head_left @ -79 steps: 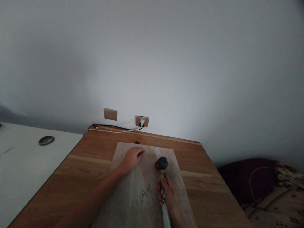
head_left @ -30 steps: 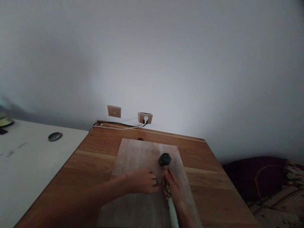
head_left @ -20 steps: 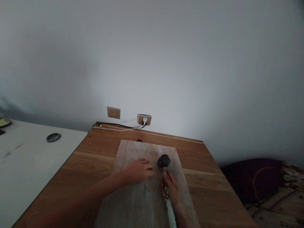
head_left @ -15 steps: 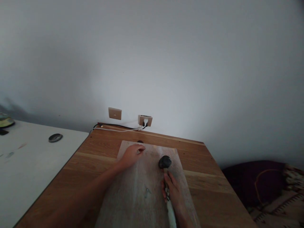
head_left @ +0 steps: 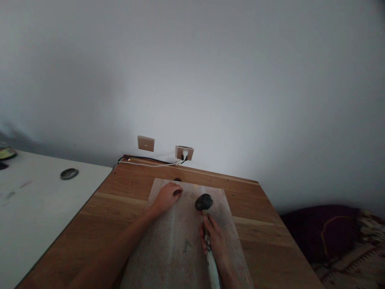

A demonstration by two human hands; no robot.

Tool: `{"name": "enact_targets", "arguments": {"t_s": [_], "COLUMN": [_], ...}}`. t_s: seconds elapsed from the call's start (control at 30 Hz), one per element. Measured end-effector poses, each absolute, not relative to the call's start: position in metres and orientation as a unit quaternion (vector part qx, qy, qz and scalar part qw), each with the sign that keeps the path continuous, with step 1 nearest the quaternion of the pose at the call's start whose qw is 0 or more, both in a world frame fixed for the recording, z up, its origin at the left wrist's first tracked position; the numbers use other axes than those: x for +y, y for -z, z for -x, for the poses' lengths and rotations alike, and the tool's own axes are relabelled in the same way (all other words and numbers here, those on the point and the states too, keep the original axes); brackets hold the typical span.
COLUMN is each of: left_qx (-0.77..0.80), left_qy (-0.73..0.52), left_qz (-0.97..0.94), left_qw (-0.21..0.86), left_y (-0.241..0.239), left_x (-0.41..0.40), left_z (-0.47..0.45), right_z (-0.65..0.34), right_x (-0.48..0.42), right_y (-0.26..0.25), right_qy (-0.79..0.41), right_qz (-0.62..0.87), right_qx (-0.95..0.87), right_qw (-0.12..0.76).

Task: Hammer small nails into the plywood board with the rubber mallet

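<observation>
A pale wooden board lies on the brown wooden table. My right hand is closed round the light handle of a hammer, whose dark head hovers over the board's far part. My left hand rests at the board's far left, fingers pinched together on something too small to make out. A few small nails lie loose on the board between my arms.
A white table adjoins on the left with a small dark round object. Two wall plates and a plugged-in white cable sit behind the table. A dark cushion lies at the right.
My left hand went from the board's far left to the loose nails beside the hammer hand, then back to the far left. The hammer head has shifted slightly left toward it.
</observation>
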State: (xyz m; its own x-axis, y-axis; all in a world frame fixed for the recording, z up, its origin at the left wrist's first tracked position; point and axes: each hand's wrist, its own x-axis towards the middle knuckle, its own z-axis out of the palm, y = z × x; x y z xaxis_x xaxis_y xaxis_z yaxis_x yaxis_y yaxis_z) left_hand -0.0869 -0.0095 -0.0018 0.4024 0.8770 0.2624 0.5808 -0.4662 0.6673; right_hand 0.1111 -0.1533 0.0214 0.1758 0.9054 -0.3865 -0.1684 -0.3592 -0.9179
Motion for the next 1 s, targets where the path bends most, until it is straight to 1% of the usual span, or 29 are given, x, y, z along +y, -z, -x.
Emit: {"name": "enact_targets", "arguments": {"t_s": [0.13,0.23,0.4,0.6,0.77,0.87,0.93,1.0], "left_qx": [0.472,0.467,0.468,0.471,0.464,0.461,0.467,0.473], "left_qy": [-0.316,-0.323,-0.33,-0.336,-0.336,-0.333,-0.328,-0.314], "left_qz": [-0.774,-0.767,-0.772,-0.763,-0.763,-0.765,-0.768,-0.787], "left_qw": [0.279,0.298,0.276,0.288,0.299,0.302,0.291,0.242], "left_y": [0.002,0.002,0.007,0.009,0.008,0.006,0.003,-0.003], "left_x": [-0.011,-0.013,-0.01,-0.01,-0.009,-0.008,-0.012,-0.025], "left_z": [0.086,0.087,0.088,0.089,0.089,0.088,0.089,0.091], "right_z": [-0.084,-0.067,-0.055,-0.054,-0.052,-0.057,-0.064,-0.075], "right_x": [-0.128,-0.109,-0.099,-0.104,-0.101,-0.104,-0.112,-0.125], "right_y": [-0.035,-0.037,-0.028,-0.026,-0.029,-0.033,-0.034,-0.034], "right_qy": [-0.589,-0.586,-0.569,-0.569,-0.556,-0.571,-0.578,-0.578], "right_qz": [0.542,0.523,0.548,0.543,0.552,0.55,0.556,0.567], "right_qx": [-0.356,-0.389,-0.401,-0.422,-0.419,-0.414,-0.401,-0.382], "right_qw": [0.482,0.481,0.463,0.451,0.458,0.446,0.442,0.446]}}
